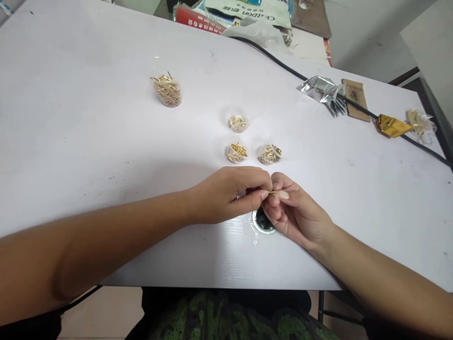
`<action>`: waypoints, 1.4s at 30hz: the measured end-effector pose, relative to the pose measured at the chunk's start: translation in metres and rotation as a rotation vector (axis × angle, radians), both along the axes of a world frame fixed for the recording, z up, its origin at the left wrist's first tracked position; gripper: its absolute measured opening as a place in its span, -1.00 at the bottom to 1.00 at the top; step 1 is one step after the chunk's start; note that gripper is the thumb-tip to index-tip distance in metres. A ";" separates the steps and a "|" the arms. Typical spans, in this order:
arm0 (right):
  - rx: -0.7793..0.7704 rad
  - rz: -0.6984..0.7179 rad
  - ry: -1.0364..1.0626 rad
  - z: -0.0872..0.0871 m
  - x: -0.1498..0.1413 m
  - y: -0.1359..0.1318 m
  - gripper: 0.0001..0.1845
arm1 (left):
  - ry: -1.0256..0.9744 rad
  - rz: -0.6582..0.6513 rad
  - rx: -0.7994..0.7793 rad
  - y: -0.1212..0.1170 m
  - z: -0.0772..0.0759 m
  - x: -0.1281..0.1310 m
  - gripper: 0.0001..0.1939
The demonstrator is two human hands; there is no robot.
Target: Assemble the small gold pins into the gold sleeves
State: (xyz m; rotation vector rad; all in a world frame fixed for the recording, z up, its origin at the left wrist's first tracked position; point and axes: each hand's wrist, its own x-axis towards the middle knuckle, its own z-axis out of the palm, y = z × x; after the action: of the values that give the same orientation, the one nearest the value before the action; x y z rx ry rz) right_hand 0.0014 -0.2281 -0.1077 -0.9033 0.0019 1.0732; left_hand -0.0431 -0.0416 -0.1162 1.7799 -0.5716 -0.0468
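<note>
My left hand (240, 193) and my right hand (297, 208) meet fingertip to fingertip above the white table. Pinched between them is a thin gold-coloured metal pin (272, 192); the left thumb and forefinger hold one end, the right thumb and fingers the other. Just beyond the hands stand two small clear cups, a left one (236, 153) and a right one (269, 154), both filled with small gold pieces. A third small cup (238, 123) sits behind them. Below the fingers, partly covered by my right hand, lies a round black disc with a pale rim (264, 222).
A bigger clear cup of long gold pins (167, 90) stands at the back left. A black cable (269, 55) crosses the right side, with silver foil (320, 89), cardboard (356, 99) and a gold packet (392, 125) along it. Bags and papers (247, 14) lie past the far edge.
</note>
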 end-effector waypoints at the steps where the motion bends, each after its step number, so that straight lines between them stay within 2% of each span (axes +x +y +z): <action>1: -0.001 0.002 -0.002 0.000 0.000 0.000 -0.87 | 0.002 0.002 -0.001 0.000 0.000 0.000 -0.86; 7: 0.014 0.015 -0.001 -0.001 0.001 0.001 -0.86 | 0.023 -0.003 -0.011 -0.001 0.002 0.000 -0.86; 13: -0.073 -0.011 -0.023 0.000 0.001 0.003 -0.75 | 0.076 0.002 -0.004 -0.001 0.003 0.000 -0.85; 18: -0.039 -0.021 -0.042 0.001 0.001 0.003 -0.79 | 0.105 -0.003 -0.035 -0.001 0.000 0.000 -0.84; 22: -0.044 -0.030 -0.203 0.003 0.000 0.003 -0.84 | 0.134 0.022 -0.088 -0.004 0.000 0.000 -0.86; 27: -0.157 -0.047 -0.598 0.001 -0.001 -0.003 -0.90 | 0.141 0.019 -0.071 -0.004 0.004 -0.001 -0.88; 29: -0.184 -0.059 -0.684 0.000 -0.001 -0.005 -0.94 | 0.140 0.018 -0.064 -0.003 0.005 -0.001 -0.89; 36: -0.205 -0.110 -0.708 -0.003 -0.004 -0.005 -0.95 | 0.100 0.095 0.015 -0.004 0.006 -0.002 -0.90; 42: -0.185 -0.102 -0.666 -0.002 -0.005 -0.003 -0.96 | 0.084 0.104 -0.004 -0.003 0.005 -0.003 -0.90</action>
State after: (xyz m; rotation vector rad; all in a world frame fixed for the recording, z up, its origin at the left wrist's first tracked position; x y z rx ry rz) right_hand -0.0034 -0.2308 -0.1098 -1.3802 -0.4067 0.6451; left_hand -0.0461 -0.0451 -0.1107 1.7926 -0.4177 -0.0486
